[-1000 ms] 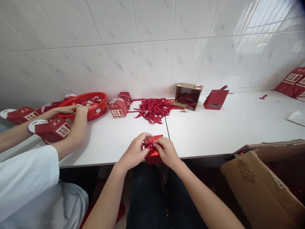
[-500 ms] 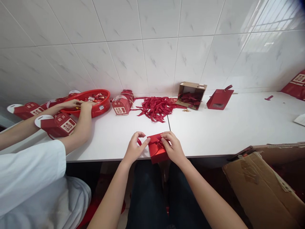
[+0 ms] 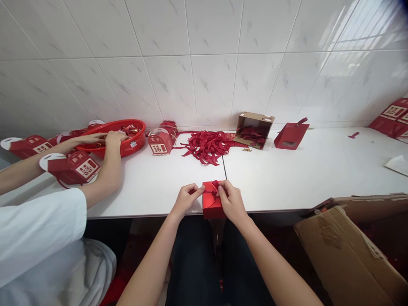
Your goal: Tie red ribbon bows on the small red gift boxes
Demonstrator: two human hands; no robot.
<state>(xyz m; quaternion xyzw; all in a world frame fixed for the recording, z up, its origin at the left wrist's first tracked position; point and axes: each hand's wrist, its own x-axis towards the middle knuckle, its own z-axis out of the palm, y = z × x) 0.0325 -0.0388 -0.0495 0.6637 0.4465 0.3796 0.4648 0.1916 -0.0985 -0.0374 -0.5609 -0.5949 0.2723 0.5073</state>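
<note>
I think the tying is well on its way, but not all done. The small red box (image 3: 212, 209) looks shut, and a dark red ribbon (image 3: 214, 193) goes over its top. There seems to be a knot near the middle. What is left, I would say, is the neat part, because I can't see a tidy bow and the ends don't lie flat. I can't see inside, so I can't tell if it is full.

The right hand (image 3: 232, 200) has its finger and thumb pinched on a bit of ribbon that pokes up at the far right of the top. The left hand (image 3: 187, 199) has narrow fingers too, with the tips close together at the far left corner. They seem to nip the ribbon's other end.

The box is at the near edge of the white desk (image 3: 274, 182), between the two hands. It is bright and shiny like candy paper, with straight sides and a curvy flap on top. The ribbon looks darker and less shiny. Far behind it lies a messy heap of ribbons (image 3: 207, 146). Right of the heap, a brown box (image 3: 256, 117) is tipped over with red bits in it
</note>
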